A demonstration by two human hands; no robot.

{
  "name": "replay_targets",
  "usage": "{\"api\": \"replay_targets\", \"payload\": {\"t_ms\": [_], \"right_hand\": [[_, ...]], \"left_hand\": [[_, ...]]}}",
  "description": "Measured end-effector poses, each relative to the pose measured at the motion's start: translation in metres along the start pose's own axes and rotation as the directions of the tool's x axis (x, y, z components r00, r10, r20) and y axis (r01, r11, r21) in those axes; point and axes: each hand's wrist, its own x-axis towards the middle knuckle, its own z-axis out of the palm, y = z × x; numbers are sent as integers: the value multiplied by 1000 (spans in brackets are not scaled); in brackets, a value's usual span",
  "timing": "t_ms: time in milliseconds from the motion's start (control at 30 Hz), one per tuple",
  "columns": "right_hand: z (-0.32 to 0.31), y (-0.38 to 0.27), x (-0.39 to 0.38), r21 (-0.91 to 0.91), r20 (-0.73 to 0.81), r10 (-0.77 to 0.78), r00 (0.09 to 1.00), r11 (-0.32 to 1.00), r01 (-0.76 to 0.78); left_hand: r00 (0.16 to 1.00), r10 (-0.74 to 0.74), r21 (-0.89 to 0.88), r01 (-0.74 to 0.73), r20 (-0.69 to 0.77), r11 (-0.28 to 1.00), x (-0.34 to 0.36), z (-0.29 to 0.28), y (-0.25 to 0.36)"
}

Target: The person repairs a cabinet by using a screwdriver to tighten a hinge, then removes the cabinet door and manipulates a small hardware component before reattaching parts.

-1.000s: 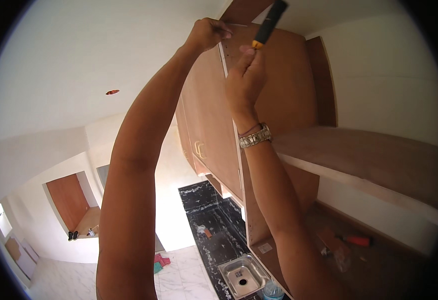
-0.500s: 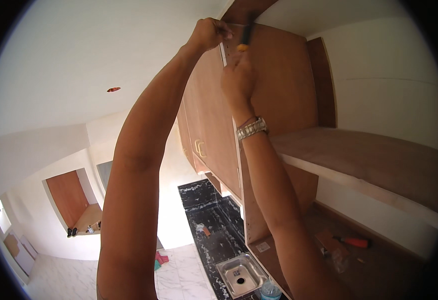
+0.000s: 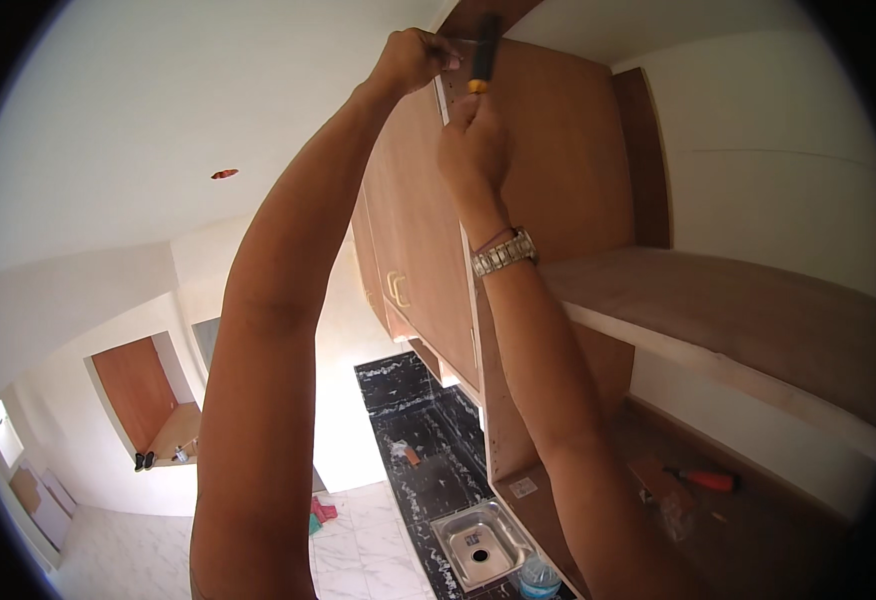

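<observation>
At the upper front corner of the wooden cabinet, my left hand has its fingers pinched together on something too small to make out. Just below and right of it, my right hand grips a black-and-yellow tool, which stands upright beside my left fingertips and is slightly blurred at the top. My right forearm runs up in front of the cabinet's side edge and shelf. Left of this edge are closed cabinet doors with pale handles.
Below lie a black marbled counter, a steel sink, a blue plastic bottle and, in the lower compartment, a red-handled tool. The left wall has a recess with small items on its ledge. Pink cloth is on the floor.
My right hand and the tool have moved left toward my left hand, the tool now more upright. My left hand stays at the corner, appearing slightly higher in the picture.
</observation>
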Motion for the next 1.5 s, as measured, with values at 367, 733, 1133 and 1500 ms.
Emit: {"api": "replay_targets", "payload": {"t_ms": [367, 733, 1133, 1500], "right_hand": [[-7, -16, -14, 322, -278, -86, 957, 930, 177], [-13, -16, -17, 334, -226, -42, 973, 935, 117], [10, 7, -6, 321, -233, -52, 971, 938, 127], [17, 24, 12, 191, -34, -60, 998, 979, 66]], "left_hand": [[999, 45, 48, -44, -22, 998, -7, -3, -3], [999, 50, 25, -50, 18, 998, -7, -1, -7], [993, 115, 92, -113, -15, 989, 0, -2, -4], [998, 59, 40, -58, -16, 997, 4, 4, 12]]}}
